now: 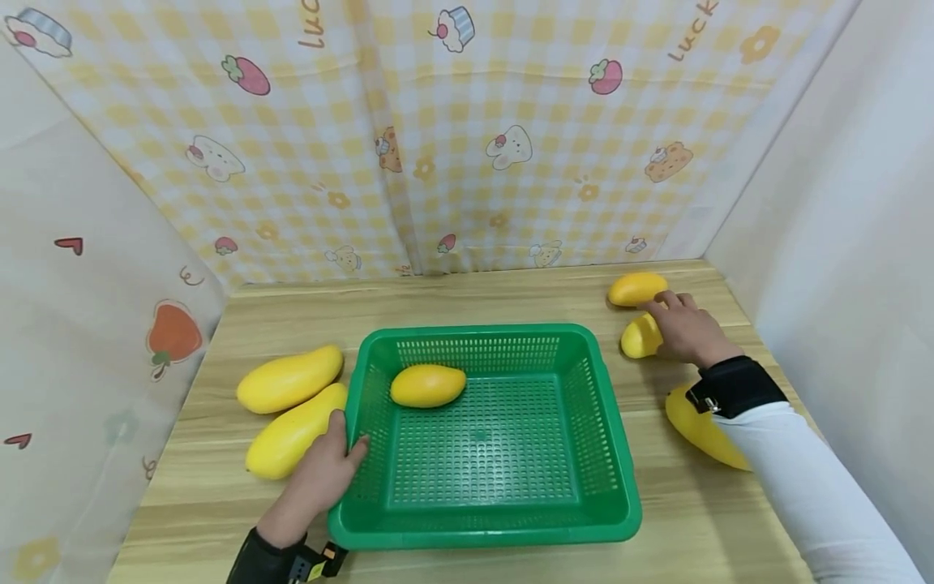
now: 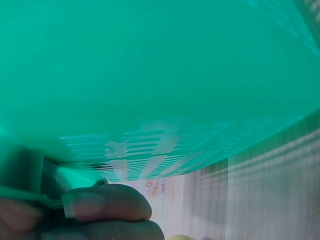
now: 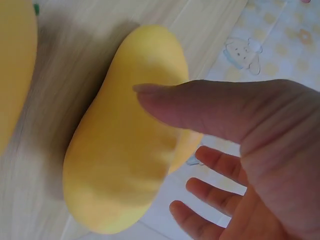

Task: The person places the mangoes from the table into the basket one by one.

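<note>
My left hand (image 1: pixel 323 472) grips the left rim of a green plastic basket (image 1: pixel 485 539), thumb over the inside. The left wrist view shows its curled fingers (image 2: pixel 112 202) under the rim beside the slotted wall. One yellow mango (image 1: pixel 427 385) lies inside the basket, toward its back left. At the right, my right hand (image 1: pixel 689 331) is over a smaller yellow mango (image 1: pixel 640 337). In the right wrist view the thumb (image 3: pixel 165 105) overlaps that mango's near face, while the other fingers are spread along its far side, not closed round it.
Another mango (image 1: pixel 637 289) lies just behind the right hand, and a large one (image 1: pixel 704 430) lies under the right forearm. Two mangoes, one behind (image 1: pixel 290 379) and one in front (image 1: pixel 297 434), lie left of the basket. Walls with printed cloth (image 1: pixel 467 203) enclose the wooden table (image 1: pixel 438 302).
</note>
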`<state>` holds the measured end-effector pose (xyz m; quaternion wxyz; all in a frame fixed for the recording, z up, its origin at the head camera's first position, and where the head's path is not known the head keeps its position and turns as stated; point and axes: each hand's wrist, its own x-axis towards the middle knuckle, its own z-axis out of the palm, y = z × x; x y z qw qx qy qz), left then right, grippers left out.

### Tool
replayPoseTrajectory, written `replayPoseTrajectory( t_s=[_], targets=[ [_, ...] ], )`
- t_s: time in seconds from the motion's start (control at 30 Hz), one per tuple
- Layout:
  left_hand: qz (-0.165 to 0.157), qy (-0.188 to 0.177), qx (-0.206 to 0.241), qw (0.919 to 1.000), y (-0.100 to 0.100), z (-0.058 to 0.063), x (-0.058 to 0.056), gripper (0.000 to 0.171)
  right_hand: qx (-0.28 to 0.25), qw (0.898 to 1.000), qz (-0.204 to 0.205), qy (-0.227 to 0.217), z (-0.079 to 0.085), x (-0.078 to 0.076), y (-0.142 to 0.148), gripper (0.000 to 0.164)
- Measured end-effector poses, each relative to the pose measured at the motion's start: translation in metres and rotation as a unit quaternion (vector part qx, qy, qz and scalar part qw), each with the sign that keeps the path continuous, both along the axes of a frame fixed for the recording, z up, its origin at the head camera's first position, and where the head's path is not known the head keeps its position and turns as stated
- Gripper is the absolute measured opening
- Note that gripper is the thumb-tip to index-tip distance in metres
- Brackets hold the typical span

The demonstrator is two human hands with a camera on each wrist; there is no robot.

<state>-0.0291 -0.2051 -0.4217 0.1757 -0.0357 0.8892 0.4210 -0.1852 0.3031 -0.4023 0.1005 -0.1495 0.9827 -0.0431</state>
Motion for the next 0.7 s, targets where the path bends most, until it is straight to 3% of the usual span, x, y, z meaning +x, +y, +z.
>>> replayPoseTrajectory(
  t_s=[0.4,0.7],
  targets=[
    [0.004,-0.006,0.009,0.9999,0.001,-0.003,0.001,0.026,-0.004,0.999,-0.014,-0.030,-0.022,-0.006,0.038,0.070],
    [0.010,-0.006,0.005,0.9999,0.001,-0.004,0.000,0.023,0.002,0.997,-0.033,-0.064,-0.019,-0.015,0.036,0.070]
  ],
)
